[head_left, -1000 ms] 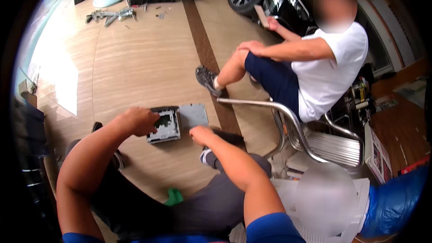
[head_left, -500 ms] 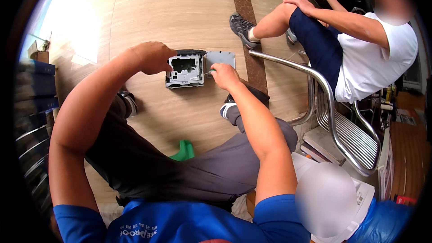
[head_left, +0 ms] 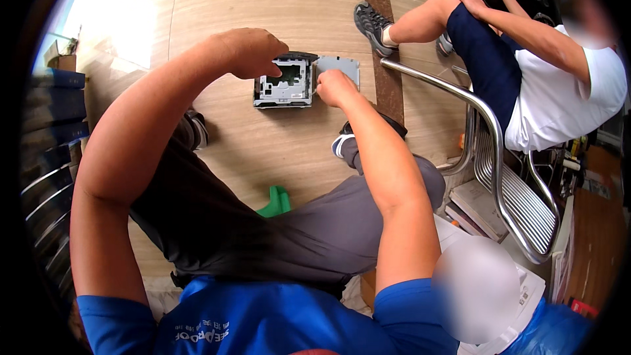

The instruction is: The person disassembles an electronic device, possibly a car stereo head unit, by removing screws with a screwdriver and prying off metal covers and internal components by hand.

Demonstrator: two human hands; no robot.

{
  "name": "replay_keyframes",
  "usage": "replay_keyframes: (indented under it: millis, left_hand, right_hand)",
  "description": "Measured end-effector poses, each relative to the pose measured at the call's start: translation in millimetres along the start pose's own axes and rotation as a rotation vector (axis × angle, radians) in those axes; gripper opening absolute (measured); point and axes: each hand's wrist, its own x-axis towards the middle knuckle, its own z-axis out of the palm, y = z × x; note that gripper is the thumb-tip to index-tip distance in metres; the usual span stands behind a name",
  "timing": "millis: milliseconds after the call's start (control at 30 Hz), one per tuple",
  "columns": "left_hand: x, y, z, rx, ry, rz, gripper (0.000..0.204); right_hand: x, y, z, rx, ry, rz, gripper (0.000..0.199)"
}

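Note:
On the floor in front of me sits an opened, box-shaped electronic unit [head_left: 282,95] with a pale grey metal frame, a dark opening in its top and a black panel along its far side. My left hand [head_left: 253,52] reaches over its far left part, thumb and fingers apart. The thumb lies over the frame near the opening; I cannot tell how firmly it touches. Just beyond the unit's right side, my right hand [head_left: 336,87] is closed round a thin screwdriver, mostly hidden by the fingers. A flat grey metal plate [head_left: 348,69] lies behind that hand.
At the right, a person in a white shirt [head_left: 568,79] sits on a metal bench [head_left: 513,190], one shoe [head_left: 373,26] near the plate. A green plastic object [head_left: 277,201] stands between my legs. Stacked blue boxes [head_left: 56,105] line the left. Flat boxes [head_left: 476,207] lie under the bench.
The view has shifted, so the floor and unit appear higher and further right. My left hand has moved rightward over the unit. My right hand stays by its right side.

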Motion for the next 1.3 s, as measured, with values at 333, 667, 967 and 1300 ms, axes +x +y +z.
replay_keyframes:
  millis: [333,667,967,1300]
  left_hand:
    - [-14.7,-17.8,1.4,0.016,0.007,-0.018,0.035]
    - [-9.1,-7.3,2.7,0.049,-0.018,0.002,0.047]
    - [-5.4,-14.4,8.3,0.036,0.019,0.03,0.047]
    - [-9.3,-8.4,5.8,0.027,0.027,-0.003,0.048]
  right_hand:
    - [-17.0,19.3,22.0,0.021,0.039,-0.048,0.023]
    - [-24.1,16.1,27.1,0.055,0.085,-0.067,0.02]
    - [-25.3,15.8,31.3,0.038,0.085,-0.067,0.021]
    - [-26.6,14.6,25.8,0.034,0.044,-0.036,0.023]
